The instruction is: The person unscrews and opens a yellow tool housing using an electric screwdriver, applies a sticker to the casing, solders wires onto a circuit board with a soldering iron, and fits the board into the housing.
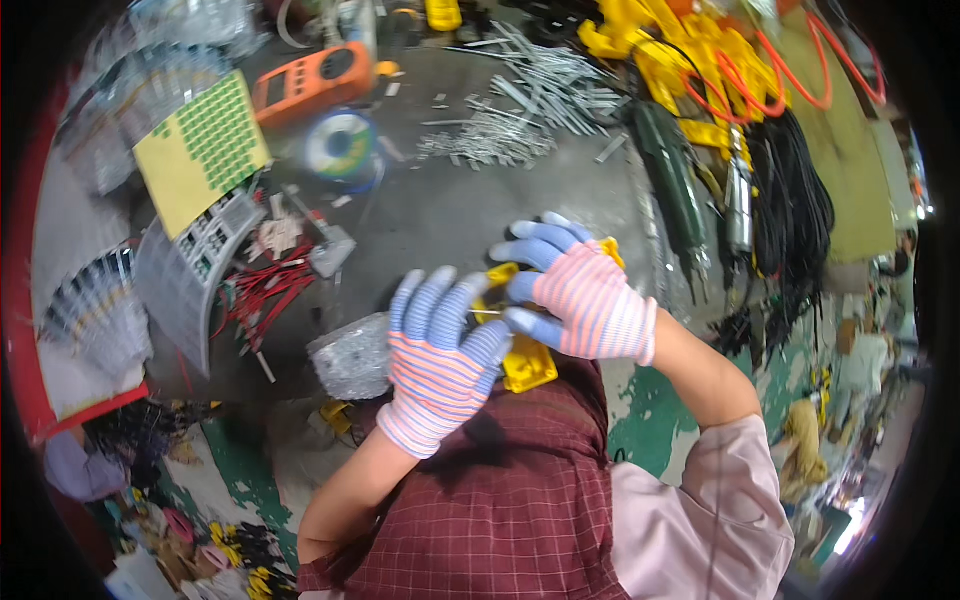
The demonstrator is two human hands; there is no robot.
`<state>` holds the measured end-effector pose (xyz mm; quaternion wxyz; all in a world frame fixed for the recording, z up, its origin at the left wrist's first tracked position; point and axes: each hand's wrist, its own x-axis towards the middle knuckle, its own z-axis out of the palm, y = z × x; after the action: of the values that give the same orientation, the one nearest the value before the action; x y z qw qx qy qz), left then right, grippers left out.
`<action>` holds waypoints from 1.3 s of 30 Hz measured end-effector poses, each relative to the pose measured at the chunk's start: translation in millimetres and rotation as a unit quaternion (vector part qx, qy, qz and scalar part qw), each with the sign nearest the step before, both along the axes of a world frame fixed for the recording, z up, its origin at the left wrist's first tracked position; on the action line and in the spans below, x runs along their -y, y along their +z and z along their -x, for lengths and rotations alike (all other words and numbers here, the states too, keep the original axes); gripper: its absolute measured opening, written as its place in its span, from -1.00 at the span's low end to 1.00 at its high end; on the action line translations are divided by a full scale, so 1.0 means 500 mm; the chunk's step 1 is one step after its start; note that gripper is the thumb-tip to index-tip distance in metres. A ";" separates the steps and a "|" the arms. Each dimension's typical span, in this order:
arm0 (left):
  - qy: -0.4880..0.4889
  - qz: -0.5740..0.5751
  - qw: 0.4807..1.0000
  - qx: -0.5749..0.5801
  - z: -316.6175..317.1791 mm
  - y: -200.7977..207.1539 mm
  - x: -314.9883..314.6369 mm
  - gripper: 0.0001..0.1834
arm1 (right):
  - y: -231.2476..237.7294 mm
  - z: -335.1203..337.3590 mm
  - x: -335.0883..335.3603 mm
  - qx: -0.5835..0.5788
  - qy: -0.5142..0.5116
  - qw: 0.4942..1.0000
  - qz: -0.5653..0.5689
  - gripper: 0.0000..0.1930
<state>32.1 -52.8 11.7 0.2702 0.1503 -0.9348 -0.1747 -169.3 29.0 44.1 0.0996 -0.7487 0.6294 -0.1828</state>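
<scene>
Both hands wear striped knit gloves with blue-grey fingertips and meet at the table's near edge. Between them is a yellow plastic housing (530,364), mostly covered by the fingers. My left hand (435,350) is closed around its left side, thumb pressed toward the middle. From the right, my right hand (590,295) bends its fingers over the housing, with thumb and forefinger close to a thin pale piece (487,312). Another bit of yellow (611,252) shows beyond the right fingers; whether it belongs to the same part, I cannot tell. A clear bubble-wrapped bundle (350,356) lies beside my left hand.
Farther off are loose metal pins (490,140), a solder spool (342,148) and an orange meter (312,82). Red wires (268,295) and a yellow sheet of green pieces (203,150) lie left. A dark green power tool (672,180), black cables (795,200) and yellow housings (665,50) occupy the right.
</scene>
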 end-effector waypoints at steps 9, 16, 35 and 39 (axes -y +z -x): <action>-0.030 0.004 1.000 -0.004 -0.013 0.001 0.014 -0.81 | -0.020 0.028 0.001 0.005 -0.111 0.992 0.054 -0.83; 0.242 0.090 0.964 -0.067 -0.149 0.050 0.165 -0.68 | 0.066 -0.004 0.004 0.170 -0.159 0.970 0.071 -0.75; 0.232 -0.213 0.936 -0.155 -0.295 0.054 0.443 -0.52 | 0.111 -0.143 0.232 0.243 0.076 0.966 -0.046 -0.74; 0.227 -0.327 0.841 -0.367 -0.287 0.082 0.435 -0.52 | 0.101 -0.152 0.335 0.108 0.049 0.991 0.057 -0.79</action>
<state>175.8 -270.2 52.6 0.5609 0.3624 -0.5955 -0.4466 -93.4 -138.6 94.5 0.1331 -0.7589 0.5661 -0.2931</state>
